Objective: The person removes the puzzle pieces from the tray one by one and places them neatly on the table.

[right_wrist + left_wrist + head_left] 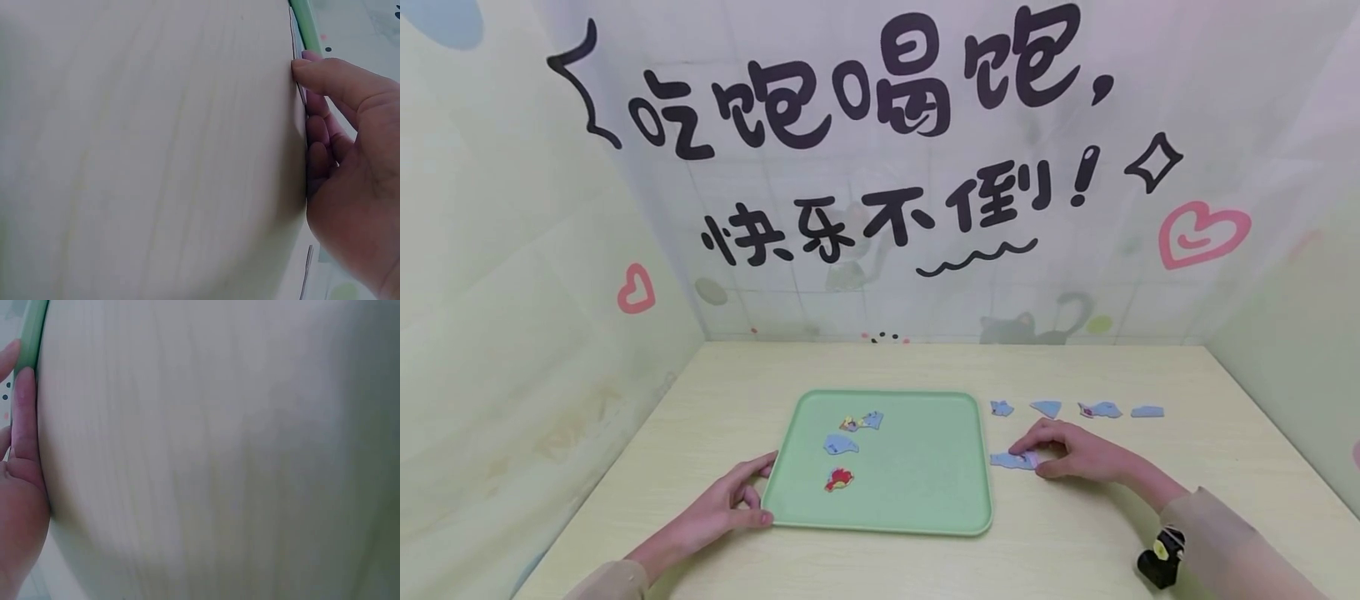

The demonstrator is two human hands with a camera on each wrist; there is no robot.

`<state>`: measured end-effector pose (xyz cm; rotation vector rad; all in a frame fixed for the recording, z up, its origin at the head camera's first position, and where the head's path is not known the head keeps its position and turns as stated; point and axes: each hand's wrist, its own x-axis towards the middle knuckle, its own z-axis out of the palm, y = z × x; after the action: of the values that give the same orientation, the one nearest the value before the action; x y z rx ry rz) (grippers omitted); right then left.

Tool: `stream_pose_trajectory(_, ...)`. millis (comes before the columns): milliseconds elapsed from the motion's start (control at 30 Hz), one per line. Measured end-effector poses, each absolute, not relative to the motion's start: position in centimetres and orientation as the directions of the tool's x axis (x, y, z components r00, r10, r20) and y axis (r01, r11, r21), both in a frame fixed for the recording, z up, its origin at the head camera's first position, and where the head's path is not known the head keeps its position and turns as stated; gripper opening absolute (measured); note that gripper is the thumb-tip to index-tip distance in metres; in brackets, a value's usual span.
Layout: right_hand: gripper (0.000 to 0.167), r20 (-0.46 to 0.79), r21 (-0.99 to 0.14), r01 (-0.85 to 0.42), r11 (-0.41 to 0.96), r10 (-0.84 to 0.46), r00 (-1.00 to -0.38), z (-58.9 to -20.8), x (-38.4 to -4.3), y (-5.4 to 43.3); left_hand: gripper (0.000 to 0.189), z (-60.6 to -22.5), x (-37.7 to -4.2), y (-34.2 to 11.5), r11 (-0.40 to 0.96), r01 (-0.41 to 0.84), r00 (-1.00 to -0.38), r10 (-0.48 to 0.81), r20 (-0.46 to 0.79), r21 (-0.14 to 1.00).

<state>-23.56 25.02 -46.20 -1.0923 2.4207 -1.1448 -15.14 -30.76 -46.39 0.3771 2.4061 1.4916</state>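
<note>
At the left edge of the green tray (910, 500), my left hand (733, 504) grips the rim near its front corner. In the left wrist view, fingers of that hand (24, 425) meet the green rim at table level. To the right of the tray, my right hand (1075, 454) pinches a flat blue puzzle piece (1006, 459) between thumb and fingers. That piece is low over the table beside the tray rim and partly covered by the fingers. The right wrist view shows the thumb (328, 75) on its edge.
On the tray lie a red piece (839, 478), a blue piece (841, 445) and a yellow-and-blue section (871, 421). Behind the right hand, several pieces form a row, including a blue triangle (1047, 408) and a strip (1147, 411). A black object (1161, 558) sits by the right sleeve.
</note>
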Motion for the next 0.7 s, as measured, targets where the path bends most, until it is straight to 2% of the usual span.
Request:
stream_pose_trajectory(333,0.039,0.006,-0.69,-0.47,0.551,-0.645,-0.764,-44.1,-23.7,23.7,0.092,-46.2,-15.0,-30.7,0.399,0.064,-0.922,0.375,-0.099,0.915)
stream_pose_trajectory(700,0.035,0.088,-0.675,-0.537,0.505,-0.669,-0.738,-42.0,-26.4,18.9,0.092,-46.4,-15.2,-30.8,0.4,0.072,-0.922,0.377,-0.092,0.914)
